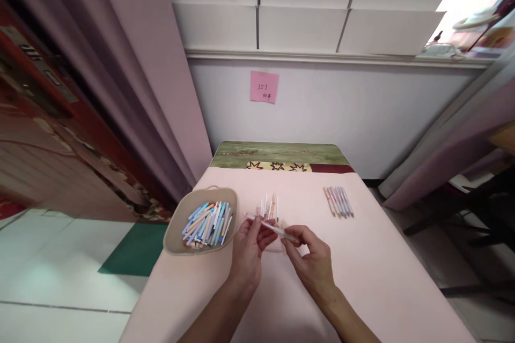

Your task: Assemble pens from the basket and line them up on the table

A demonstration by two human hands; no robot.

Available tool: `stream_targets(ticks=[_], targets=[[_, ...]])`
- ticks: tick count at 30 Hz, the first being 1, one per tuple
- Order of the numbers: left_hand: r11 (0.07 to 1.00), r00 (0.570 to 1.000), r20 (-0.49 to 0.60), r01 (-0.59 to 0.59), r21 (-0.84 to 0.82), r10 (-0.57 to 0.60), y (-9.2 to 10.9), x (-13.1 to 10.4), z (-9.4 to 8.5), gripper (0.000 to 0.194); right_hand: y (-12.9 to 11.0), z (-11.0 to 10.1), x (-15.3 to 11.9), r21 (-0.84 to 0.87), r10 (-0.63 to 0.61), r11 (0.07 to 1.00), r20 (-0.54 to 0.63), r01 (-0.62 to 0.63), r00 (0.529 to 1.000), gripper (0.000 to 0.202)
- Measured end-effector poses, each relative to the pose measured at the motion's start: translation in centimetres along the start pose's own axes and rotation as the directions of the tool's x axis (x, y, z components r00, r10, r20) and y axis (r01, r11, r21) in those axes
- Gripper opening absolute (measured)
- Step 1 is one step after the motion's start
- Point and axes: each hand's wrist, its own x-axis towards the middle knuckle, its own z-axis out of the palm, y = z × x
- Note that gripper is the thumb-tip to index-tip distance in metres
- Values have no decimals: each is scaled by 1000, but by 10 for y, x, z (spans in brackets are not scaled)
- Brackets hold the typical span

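A pale pinkish-white pen is held slantwise between my two hands over the middle of the table. My left hand pinches its upper left part between thumb and fingers. The fingertips of my right hand are closed on its lower right end. Just beyond my hands, several slim pens with white and pinkish barrels point away from me; their near ends are hidden behind my fingers. A clear item, partly covered by my hands, shows beneath the held pen; I cannot make out its shape.
A beige basket holding many blue, white and orange pens stands at the left table edge. To the right, several pens lie side by side on the pink tabletop. A pink note is on the wall behind.
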Motion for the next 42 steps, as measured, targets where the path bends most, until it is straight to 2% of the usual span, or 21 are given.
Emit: stream_targets(ticks=[8,12,14,17,18,20,22,24,28,30,32,33,38,42], targets=[[1000,999,40,-11,26,10,-4,-5,2,24,2,-1,-2,-9,81,997,0,-81,997,16],[999,998,48,-28,29,27,-5,-6,1,23,6,-4,-2,-80,152,986,90,-145,984,29],[999,999,20,-39,24,39,-4,-5,0,24,6,-5,-2,-79,145,987,105,-137,984,23],[999,999,-16,-48,18,48,-2,-3,-1,26,5,-5,-3,-57,100,994,64,-96,993,34],[999,998,-21,-51,13,51,-1,-3,-2,26,4,-5,-3,-60,92,994,56,-89,994,29],[998,998,-20,-55,8,55,-1,-3,-1,26,3,-6,-3,-74,121,991,85,-115,989,19],[999,999,-14,-51,12,51,-1,-3,-1,27,2,-7,-3,-80,173,983,139,-163,975,30],[999,999,-14,-45,18,45,-1,-3,-1,29,3,-8,-2,-74,195,980,171,-185,966,30],[999,999,-24,-46,14,46,-2,-3,-2,30,4,-7,-4,-89,145,987,107,-136,984,29],[999,999,-17,-46,19,46,-2,-4,-2,30,4,-6,-4,-109,157,984,124,-144,980,24],[998,999,-10,-48,29,48,-2,-5,-2,30,4,-6,-5,-115,180,980,169,-162,969,33],[998,999,-8,-50,33,50,-2,-5,-2,30,4,-6,-5,-113,180,980,175,-162,968,31],[997,998,-2,-60,38,60,-2,-5,-1,28,2,-7,-6,-132,132,984,109,-117,985,24],[997,998,5,-55,49,55,-3,-4,-1,30,2,-7,-4,-119,178,980,186,-158,966,36]])
